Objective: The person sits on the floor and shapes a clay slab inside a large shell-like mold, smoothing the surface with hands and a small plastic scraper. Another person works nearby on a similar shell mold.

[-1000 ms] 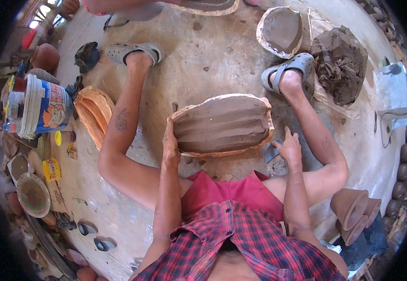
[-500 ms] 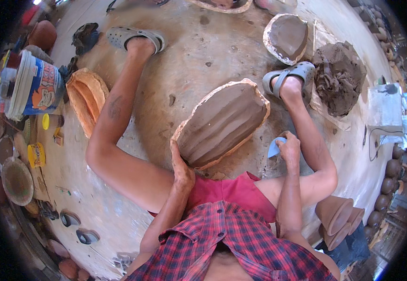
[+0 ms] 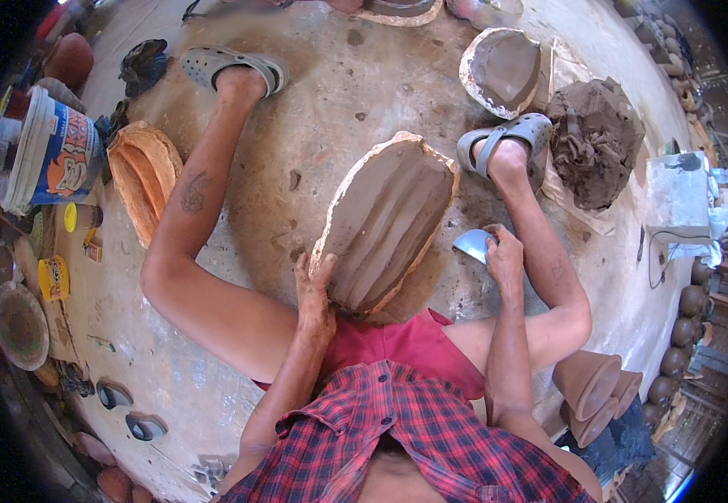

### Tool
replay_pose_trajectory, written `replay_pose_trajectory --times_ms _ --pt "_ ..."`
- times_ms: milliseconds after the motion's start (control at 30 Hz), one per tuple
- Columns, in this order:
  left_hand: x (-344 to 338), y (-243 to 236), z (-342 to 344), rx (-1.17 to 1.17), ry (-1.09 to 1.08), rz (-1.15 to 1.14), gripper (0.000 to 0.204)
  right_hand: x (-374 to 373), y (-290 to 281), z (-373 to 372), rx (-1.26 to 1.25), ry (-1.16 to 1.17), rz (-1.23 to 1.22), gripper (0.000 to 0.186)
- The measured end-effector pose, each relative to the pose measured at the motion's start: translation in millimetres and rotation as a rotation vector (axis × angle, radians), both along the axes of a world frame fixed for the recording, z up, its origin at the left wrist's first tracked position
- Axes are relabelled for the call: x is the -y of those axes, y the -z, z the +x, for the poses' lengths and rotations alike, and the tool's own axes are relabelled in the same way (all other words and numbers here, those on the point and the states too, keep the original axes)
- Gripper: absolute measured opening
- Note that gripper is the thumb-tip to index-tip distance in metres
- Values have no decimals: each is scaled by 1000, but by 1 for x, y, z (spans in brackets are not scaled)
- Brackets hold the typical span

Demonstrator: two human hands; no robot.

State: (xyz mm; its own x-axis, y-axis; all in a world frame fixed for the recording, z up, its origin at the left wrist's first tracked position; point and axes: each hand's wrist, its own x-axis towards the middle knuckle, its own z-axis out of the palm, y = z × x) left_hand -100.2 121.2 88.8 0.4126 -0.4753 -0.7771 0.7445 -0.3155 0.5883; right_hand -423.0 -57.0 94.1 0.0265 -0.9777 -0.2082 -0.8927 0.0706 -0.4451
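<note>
Between my legs lies a long plaster mold lined with grey clay. Lengthwise ridges and grooves run along the clay, and the rim is pale and rough. At the near left end of the mold, my left hand grips the rim, its thumb over the edge and its fingers along the outside. My right hand pinches a light blue, half-round scraper, held to the right of the mold and apart from it.
A large lump of clay sits beyond my right foot, near a smaller clay-lined mold. An orange-brown grooved mold lies outside my left leg, close to a plastic bucket. Terracotta pots stand at the right.
The mold has turned counterclockwise, its far end swinging left. My left hand has shifted on the rim, thumb now over it. The scraper has tilted in my right hand, showing its broad side.
</note>
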Motion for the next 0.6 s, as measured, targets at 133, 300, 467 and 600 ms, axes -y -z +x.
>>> replay_pose_trajectory --times_ms 133,300,467,600 --pt "0 5 7 144 184 -59 96 -8 3 3 -72 2 88 28" --pt "-7 25 6 414 368 -51 101 -7 -5 26 -98 -69 -362 29" --pt "-12 30 -9 449 339 -72 93 11 -27 52 -40 -3 -350 41" --pt "-12 20 -22 327 182 -52 87 17 -42 62 106 -55 -347 42"
